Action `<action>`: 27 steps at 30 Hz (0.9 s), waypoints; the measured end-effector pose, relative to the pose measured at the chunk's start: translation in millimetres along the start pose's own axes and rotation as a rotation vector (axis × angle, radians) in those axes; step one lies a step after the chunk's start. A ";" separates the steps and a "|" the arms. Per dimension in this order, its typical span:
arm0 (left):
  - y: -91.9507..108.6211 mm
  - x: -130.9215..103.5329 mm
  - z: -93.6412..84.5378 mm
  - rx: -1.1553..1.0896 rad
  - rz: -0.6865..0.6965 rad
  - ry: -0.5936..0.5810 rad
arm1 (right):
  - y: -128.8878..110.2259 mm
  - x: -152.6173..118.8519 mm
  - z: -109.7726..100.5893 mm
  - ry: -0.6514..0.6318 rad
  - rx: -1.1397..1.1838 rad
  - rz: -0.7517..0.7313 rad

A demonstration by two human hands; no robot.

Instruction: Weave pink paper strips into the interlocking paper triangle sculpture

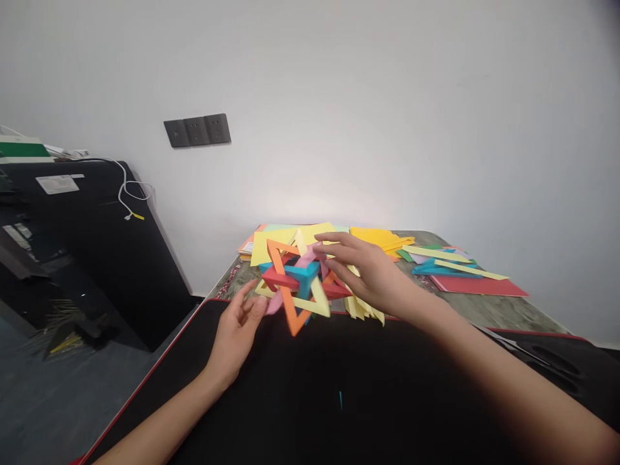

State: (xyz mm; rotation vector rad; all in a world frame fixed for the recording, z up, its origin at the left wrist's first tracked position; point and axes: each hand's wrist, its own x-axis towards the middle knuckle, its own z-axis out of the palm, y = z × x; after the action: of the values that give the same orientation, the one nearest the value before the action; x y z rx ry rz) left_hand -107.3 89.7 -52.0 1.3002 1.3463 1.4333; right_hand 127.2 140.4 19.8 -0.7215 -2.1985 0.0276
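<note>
Head camera, looking down past two bare forearms: a many-coloured paper star (295, 284) of interlocked triangular frames is at the far edge of a red-bordered black mat (290, 407), between the person's hands. I see the left hand (239, 326) nearly closed, thumb and fingers pinching its pink lower-left point. The right hand (361, 265) is loosely curved, fingers slightly parted, fingertips on the pink band at the upper right; its thumb is hidden, so I cannot tell whether it grips. Coloured paper lies along the tabletop's (523, 313) far edge, a red sheet (479, 285) towards its right edge, and scissors (533, 358) near the mat's far right corner.
</note>
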 end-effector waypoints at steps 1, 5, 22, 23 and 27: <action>2.9 -0.5 0.6 -0.023 0.002 -0.007 | 0.8 1.7 0.5 0.028 0.014 0.010; 26.0 -3.7 0.8 -0.185 0.027 -0.018 | 0.2 11.1 -4.6 0.126 0.191 0.173; 14.6 -8.9 -3.0 0.012 0.122 -0.240 | 4.7 -1.2 -11.8 -0.029 0.458 0.377; 14.8 -7.8 -2.7 0.018 0.128 -0.231 | 6.0 -6.8 -13.0 -0.053 0.455 0.308; 15.9 -3.9 -1.6 0.006 0.099 -0.199 | 4.3 -32.4 -9.1 -0.212 0.240 0.091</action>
State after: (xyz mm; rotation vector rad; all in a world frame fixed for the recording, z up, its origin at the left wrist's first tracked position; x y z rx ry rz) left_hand -106.4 83.1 -36.9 1.4891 1.1697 1.3272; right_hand 152.4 125.7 2.4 -0.7077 -2.3081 0.4242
